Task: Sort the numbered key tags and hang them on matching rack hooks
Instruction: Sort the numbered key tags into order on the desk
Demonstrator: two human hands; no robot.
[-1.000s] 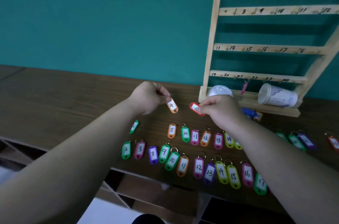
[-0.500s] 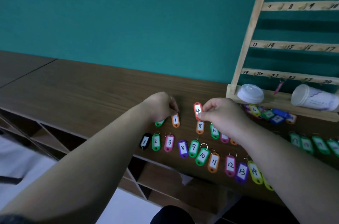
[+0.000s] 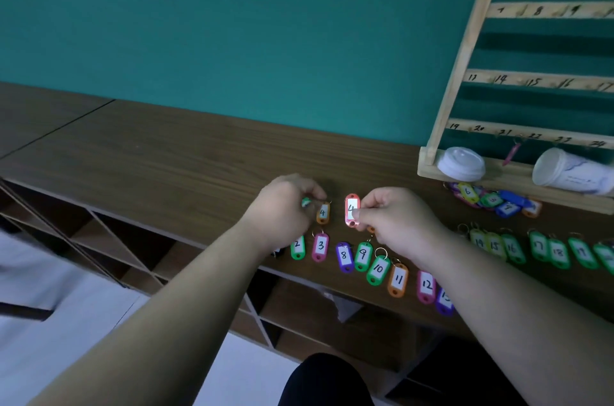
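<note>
Your left hand (image 3: 285, 206) is curled, fingertips pinching the ring end of the orange 4 (image 3: 323, 212), with a green tag (image 3: 305, 202) tucked in the same hand; its number is hidden. Whether the orange 4 touches the counter (image 3: 166, 146) you cannot tell from here. Your right hand (image 3: 395, 219) pinches the red 4 (image 3: 352, 209) by its lower edge and holds it upright, just beside the orange one, so the hands are close but apart and you have both fours together. Below them lies the front row (image 3: 362, 254), laid out in order: 2, 3, then a gap, then 8, 9, 10, 11, 12 and a purple tag after that. To the right a second run of green tags (image 3: 538, 246) reads 14 upward. A small pile (image 3: 491, 199) sits unsorted near the rack (image 3: 465, 56), a 6 on top. Two white cups (image 3: 460, 163) lie on the rack's base. Only one pink tag (image 3: 511, 153) hangs, on the bottom rail about the 21 or 22 hook. Sorting looks well advanced but unfinished: the fours want placing after the 3, the pile needs working through, and nearly all the hanging remains.
</note>
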